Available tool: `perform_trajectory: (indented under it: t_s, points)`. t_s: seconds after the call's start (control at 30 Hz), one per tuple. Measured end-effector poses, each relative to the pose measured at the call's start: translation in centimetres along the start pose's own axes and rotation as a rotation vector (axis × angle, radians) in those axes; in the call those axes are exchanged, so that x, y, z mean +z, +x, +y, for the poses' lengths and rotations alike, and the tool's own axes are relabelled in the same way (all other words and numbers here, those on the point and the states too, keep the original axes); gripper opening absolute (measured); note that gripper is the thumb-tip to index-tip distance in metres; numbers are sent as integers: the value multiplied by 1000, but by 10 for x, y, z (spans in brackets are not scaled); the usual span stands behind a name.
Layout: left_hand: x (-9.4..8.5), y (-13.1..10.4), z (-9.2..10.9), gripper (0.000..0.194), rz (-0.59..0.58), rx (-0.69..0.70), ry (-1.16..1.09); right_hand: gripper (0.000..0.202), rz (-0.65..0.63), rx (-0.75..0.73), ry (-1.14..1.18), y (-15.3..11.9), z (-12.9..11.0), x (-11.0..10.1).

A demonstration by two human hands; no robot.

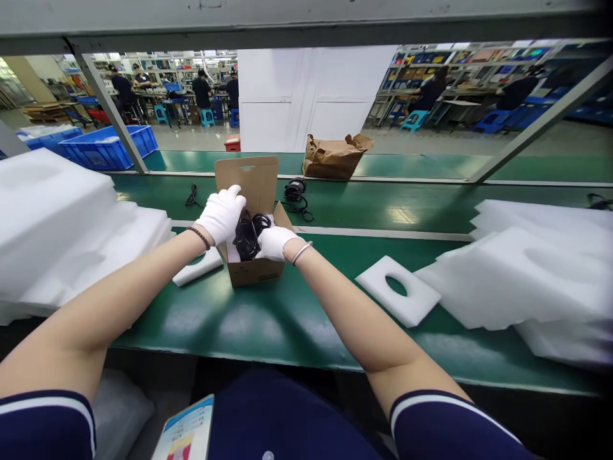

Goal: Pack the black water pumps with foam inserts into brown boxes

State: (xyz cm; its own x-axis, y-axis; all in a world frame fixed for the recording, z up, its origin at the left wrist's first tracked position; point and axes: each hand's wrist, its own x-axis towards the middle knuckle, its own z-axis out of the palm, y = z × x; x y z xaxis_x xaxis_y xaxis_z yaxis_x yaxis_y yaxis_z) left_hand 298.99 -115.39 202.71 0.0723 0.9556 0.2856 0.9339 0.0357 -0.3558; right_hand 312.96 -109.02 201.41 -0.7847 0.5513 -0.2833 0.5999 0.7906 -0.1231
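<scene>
An open brown cardboard box (256,273) stands on the green work surface, its lid flap raised at the back. Inside lies a black device with a coiled black cable (248,237). My left hand (223,214), in a white glove, is over the box's left side beside the raised flap; what its fingers hold, if anything, is unclear. My right hand (276,243), also gloved in white, reaches into the right side of the box against the black cable, its fingertips partly hidden.
White foam stacks rise at left (62,223) and right (536,268). Foam pieces with holes lie beside the box (200,268) and to its right (371,275). Behind are a black device (295,189), a cable (192,195) and a paper bag (332,160). People sit farther back.
</scene>
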Motion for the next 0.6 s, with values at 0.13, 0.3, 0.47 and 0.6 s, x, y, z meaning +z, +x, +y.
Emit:
perform_trajectory:
  t_s: [0.13,0.3,0.47,0.6]
  points:
    - [-5,-11,13,46,-238,95,-19,34,19,-47,236,-17,14,3]
    - [2,-6,28,37,-359,139,11,48,295,178,908,-38,28,28]
    - [-1,-5,24,44,-324,50,-63,29,222,114,201,-24,12,18]
    - [-20,-6,1,51,-475,-101,-179,33,-35,22,-97,1,-2,-4]
